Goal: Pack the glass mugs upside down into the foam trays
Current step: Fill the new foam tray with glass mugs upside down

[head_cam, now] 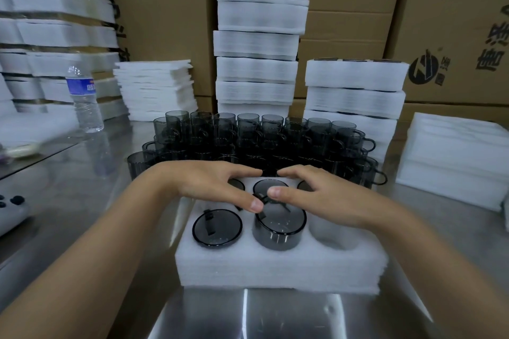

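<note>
Mugs behind tray (bottle far left)

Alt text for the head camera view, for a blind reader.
Left hand and right hand rest open on a white foam tray of upside-down smoky glass mugs, front right pocket empty. Loose mugs and stacked foam trays stand behind.

You have the white foam tray lying near centre; in its pockets, upside down, the near-left mug sits flush; the near-middle mug stands proud; loose smoky mugs crowd just beyond.
</note>
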`<state>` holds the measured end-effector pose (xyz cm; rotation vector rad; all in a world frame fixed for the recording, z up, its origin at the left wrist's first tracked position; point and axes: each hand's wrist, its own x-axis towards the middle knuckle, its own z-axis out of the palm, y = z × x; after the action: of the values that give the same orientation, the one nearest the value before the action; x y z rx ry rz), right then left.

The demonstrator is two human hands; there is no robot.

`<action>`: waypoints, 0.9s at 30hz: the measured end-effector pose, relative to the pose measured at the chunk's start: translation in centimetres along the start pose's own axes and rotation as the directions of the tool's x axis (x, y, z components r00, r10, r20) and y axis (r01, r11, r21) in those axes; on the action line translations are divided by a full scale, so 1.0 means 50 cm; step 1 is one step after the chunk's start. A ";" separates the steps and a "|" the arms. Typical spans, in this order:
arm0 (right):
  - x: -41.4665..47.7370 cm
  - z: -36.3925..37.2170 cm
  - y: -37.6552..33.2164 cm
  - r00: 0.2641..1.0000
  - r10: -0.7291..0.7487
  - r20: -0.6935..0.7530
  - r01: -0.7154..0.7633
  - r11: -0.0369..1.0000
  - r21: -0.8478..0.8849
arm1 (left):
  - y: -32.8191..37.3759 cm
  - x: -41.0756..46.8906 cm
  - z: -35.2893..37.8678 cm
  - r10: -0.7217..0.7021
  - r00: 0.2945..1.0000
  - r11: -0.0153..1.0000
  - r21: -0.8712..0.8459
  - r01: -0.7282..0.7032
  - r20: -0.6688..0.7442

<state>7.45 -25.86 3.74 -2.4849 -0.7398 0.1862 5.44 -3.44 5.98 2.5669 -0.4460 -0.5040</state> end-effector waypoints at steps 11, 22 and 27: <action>-0.004 0.004 -0.013 1.000 -0.002 0.000 0.002 0.998 -0.066 | 0.003 0.000 -0.002 -0.030 0.999 0.999 0.015 0.030 0.027; -0.001 0.015 -0.012 1.000 0.024 0.018 -0.020 0.977 -0.212 | 0.000 0.012 0.011 -0.055 0.998 0.997 0.054 0.053 0.039; -0.005 0.013 -0.013 1.000 0.006 0.030 0.001 0.976 -0.218 | 0.003 0.015 0.013 -0.041 0.997 0.992 0.118 0.033 0.065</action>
<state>6.76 -25.23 3.50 -2.6955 -0.8075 0.1509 5.79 -4.11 5.34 2.6811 -0.4653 -0.5959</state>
